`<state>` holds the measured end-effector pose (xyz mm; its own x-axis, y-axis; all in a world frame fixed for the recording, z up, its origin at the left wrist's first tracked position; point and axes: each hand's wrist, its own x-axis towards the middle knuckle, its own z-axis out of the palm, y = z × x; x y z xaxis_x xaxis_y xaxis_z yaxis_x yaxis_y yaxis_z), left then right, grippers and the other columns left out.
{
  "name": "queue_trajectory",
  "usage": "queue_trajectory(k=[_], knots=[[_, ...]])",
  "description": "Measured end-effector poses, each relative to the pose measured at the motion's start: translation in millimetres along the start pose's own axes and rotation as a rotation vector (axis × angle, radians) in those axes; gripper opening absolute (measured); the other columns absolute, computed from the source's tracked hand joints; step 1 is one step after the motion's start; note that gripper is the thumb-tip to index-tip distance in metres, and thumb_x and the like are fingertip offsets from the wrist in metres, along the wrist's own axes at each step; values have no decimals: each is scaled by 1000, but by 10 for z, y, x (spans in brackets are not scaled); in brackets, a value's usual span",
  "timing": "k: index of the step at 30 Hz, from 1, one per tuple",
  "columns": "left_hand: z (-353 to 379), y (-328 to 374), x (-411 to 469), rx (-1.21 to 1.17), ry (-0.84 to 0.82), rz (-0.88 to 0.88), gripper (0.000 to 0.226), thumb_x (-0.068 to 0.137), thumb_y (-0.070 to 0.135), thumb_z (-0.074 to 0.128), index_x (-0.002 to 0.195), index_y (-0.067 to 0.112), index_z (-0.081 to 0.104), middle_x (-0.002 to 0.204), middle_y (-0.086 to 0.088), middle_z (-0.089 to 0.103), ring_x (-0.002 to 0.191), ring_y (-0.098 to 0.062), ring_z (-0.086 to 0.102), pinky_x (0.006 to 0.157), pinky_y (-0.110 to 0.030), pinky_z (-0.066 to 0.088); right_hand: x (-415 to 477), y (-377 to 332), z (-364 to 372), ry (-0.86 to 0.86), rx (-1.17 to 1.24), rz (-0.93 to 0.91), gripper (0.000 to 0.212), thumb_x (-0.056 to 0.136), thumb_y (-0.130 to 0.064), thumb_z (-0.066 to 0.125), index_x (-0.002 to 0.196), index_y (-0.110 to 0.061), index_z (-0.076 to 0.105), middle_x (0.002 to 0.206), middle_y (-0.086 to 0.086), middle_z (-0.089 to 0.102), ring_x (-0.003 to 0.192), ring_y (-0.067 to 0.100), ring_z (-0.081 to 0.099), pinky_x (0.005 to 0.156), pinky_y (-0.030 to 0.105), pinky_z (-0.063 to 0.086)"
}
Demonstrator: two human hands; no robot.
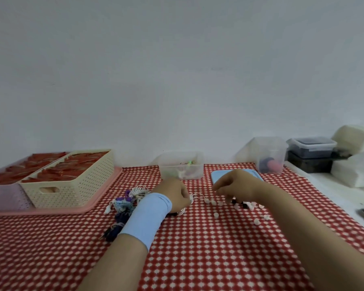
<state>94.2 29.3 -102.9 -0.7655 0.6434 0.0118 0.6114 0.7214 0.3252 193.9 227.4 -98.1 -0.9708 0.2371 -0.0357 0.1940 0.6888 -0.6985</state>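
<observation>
Where the cord leaves the left hand, it arches to the right and drops onto the cloth, just beside the nearest beads. The left hand grips the cord with its fingers curled round it; a blue cuff covers that wrist.

The beads lie in a loose line that runs left to right across the cloth, from the cord's free end to under the right hand. A few more lie apart, nearer the person. Pale and dark beads are mixed; blur hides whether any are already on the cord.

The right hand hangs over the line with its fingers pointing down at the beads. Whether the fingertips pinch a bead cannot be told. This hand is the nearer one to the loose beads, so the pick likely falls to it; the picked bead must then travel left, along the line, to the cord end.

Left of the left hand lies a heap of threads. Behind the hands stand a clear tub and a blue pad. A basket sits on a pink tray at far left, and a clear jar stands at the right rear.
</observation>
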Motion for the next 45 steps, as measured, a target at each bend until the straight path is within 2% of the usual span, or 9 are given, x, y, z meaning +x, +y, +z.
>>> queue_trajectory(k=[4,8,15,20,27,31,37,40,45], knots=[[60,173,56,-14,147,112,13,91,24,65,97,30,76,121,8,63,104,-12,61,91,-25,46,-17,69,10,38,-3,-31,12,90,-14,72,89,-24,80,85,-3,78,67,12,70,68,30,62],[244,284,135,34,111,218,25,93,28,63,116,35,71,131,5,59,120,-18,53,104,-36,42,-92,102,93,-69,-70,-78,11,81,-22,82,83,-33,81,83,-18,76,80,-1,69,74,15,52],[428,315,175,38,50,214,21,93,28,60,109,34,73,116,5,66,104,-18,61,88,-33,50,-84,97,194,-96,-215,-104,13,77,-25,85,86,-33,81,85,-20,75,81,-3,66,72,14,47],[475,223,124,-283,146,161,13,90,29,66,101,29,73,100,15,71,92,-1,63,88,-24,50,-127,133,145,1,50,-145,2,83,-19,81,81,-21,82,76,-9,76,69,6,67,66,21,56],[467,197,21,-628,239,126,15,88,24,71,102,28,71,80,11,75,83,2,67,77,-10,41,-176,188,83,55,525,-43,15,97,-13,63,107,-16,74,87,7,76,52,14,54,41,21,34],[488,216,-18,-693,245,125,21,88,24,71,108,30,74,90,22,69,89,7,62,80,-9,41,-164,195,111,22,640,1,17,98,-15,62,105,-8,76,93,8,76,53,14,51,40,20,32],[478,244,-21,-973,245,93,14,93,10,65,100,17,74,84,4,77,84,-10,73,76,-17,52,-165,195,115,22,743,-6,18,95,-12,65,107,0,73,86,7,76,51,12,48,41,20,32],[458,258,-22,-969,289,97,13,91,13,67,99,21,74,91,8,76,85,0,71,77,-12,52,-154,182,129,37,728,-35,20,95,-17,65,106,-3,74,97,8,77,54,12,51,47,25,33],[450,263,-47,-910,360,131,18,87,21,73,86,39,73,90,19,73,90,3,68,86,-17,51,-158,150,168,77,717,-79,18,96,-16,65,105,-5,75,75,4,70,54,13,54,48,28,28]])
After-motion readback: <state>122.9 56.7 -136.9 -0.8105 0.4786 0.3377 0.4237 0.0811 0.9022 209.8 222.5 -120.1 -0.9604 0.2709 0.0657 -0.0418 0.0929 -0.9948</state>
